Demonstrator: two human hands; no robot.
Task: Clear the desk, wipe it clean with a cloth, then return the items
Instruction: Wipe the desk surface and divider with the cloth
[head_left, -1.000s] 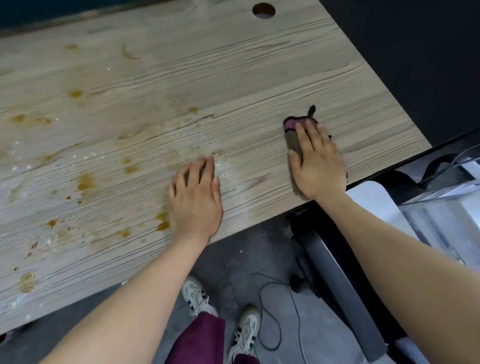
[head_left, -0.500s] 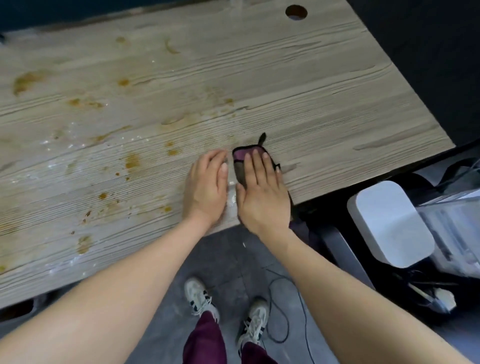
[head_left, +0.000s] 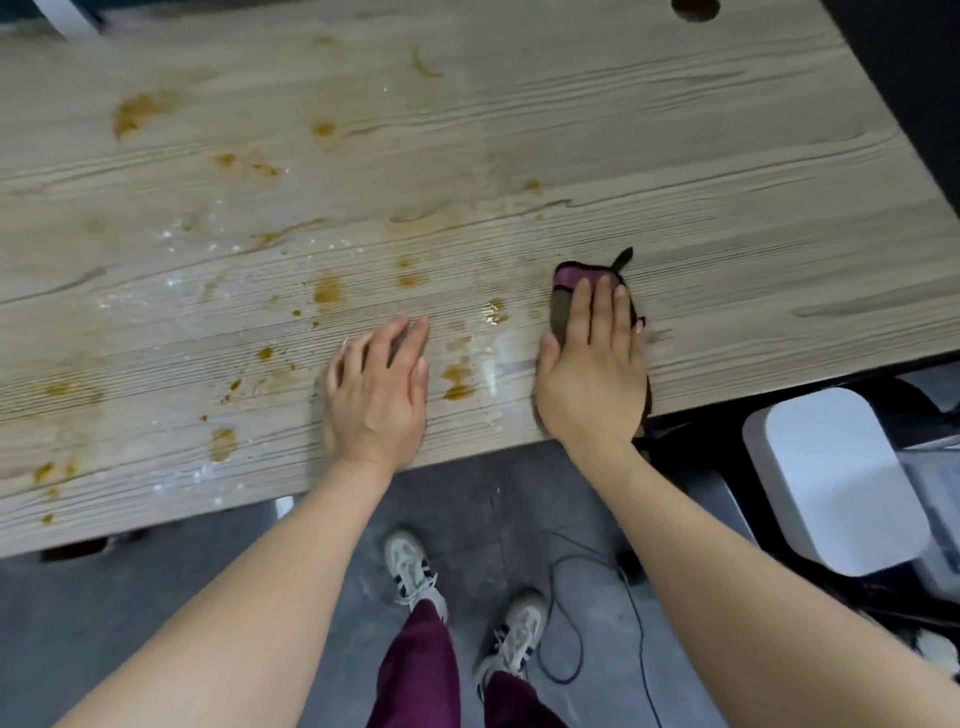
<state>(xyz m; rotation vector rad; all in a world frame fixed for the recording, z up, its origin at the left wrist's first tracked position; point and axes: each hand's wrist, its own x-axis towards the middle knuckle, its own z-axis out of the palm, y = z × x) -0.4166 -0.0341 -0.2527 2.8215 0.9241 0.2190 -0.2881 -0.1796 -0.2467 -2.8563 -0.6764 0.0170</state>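
Note:
A light wood-grain desk (head_left: 675, 156) fills the upper view, marked with brown stains (head_left: 457, 382) and white specks over its left and middle. A small purple and brown cloth (head_left: 563, 291) lies near the front edge at the right. My right hand (head_left: 592, 374) presses flat on the cloth with straight fingers. My left hand (head_left: 379, 389) rests flat on the bare desk to the left of it, fingers straight, holding nothing. A wet sheen (head_left: 498, 358) shows between the two hands.
A round cable hole (head_left: 695, 8) sits at the desk's far right. A white boxy device (head_left: 831, 478) stands below the desk's right end. A black cable (head_left: 566, 623) loops on the grey floor by my shoes.
My right hand slid the cloth left next to my left hand, then back to the right. My left hand stayed flat on the desk. The camera view shifted.

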